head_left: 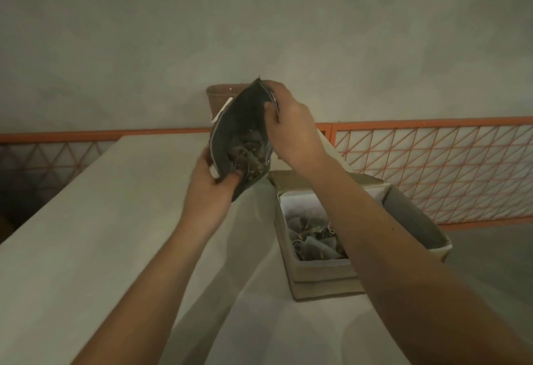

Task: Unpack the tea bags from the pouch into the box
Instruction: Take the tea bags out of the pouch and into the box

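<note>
I hold a dark foil pouch [240, 122] up above the table, its open mouth facing me. My left hand [212, 188] grips its lower edge. My right hand [291, 128] pinches the upper right rim, spreading the mouth. Several tea bags [248, 162] lie bunched at the low end inside the pouch. To the right, under my right forearm, stands an open cardboard box [323, 271] with white lining. Several pyramid tea bags [313, 239] lie inside it.
The box's lid [412, 217] hangs open to the right. A white cloth covers the table [86, 234]. A brown pot [219, 99] stands behind the pouch by the wall. An orange lattice railing [432, 162] runs along the back.
</note>
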Demonstrator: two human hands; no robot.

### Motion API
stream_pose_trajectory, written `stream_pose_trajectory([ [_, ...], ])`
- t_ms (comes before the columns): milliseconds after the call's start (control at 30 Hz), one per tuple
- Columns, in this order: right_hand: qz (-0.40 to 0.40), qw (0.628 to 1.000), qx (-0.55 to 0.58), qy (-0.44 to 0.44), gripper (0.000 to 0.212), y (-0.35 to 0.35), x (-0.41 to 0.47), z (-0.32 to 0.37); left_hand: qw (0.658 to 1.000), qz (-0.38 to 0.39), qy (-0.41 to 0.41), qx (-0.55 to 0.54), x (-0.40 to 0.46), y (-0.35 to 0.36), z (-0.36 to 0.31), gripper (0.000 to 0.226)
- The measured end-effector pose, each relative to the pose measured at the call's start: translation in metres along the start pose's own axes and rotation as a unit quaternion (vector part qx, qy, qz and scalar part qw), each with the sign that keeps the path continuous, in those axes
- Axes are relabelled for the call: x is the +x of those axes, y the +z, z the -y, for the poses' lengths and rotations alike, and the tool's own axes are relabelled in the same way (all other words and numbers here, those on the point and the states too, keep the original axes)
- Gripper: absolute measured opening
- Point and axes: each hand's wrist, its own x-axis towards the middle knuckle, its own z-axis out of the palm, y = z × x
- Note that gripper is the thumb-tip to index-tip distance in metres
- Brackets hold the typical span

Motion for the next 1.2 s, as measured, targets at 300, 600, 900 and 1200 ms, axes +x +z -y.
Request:
stream_pose_trajectory([
  [300, -0.038, 0.981, -0.181, -0.058, 0.039, -0.012, 0.0, -0.003, 0.975, 0.058, -0.172, -0.131, 0.006, 0.0, 0.011, 0.046],
  [600, -0.06, 0.994, -0.042, -0.081, 0.036, 0.011, -0.013, 0.007, 0.954, 0.02, -0.198, -0.225, -0.002, 0.009, 0.012, 0.022],
  [900, -0.143, 0.973, 0.007, -0.182, 0.04, 0.003, -0.027, 0.017, 0.951, -0.071, -0.097, -0.285, 0.001, 0.017, 0.003, 0.022],
  [1200, -0.124, 0.976, -0.007, -0.179, 0.043, 0.016, -0.021, 0.002, 0.918, 0.009, -0.177, -0.356, 0.005, 0.03, 0.015, 0.037],
])
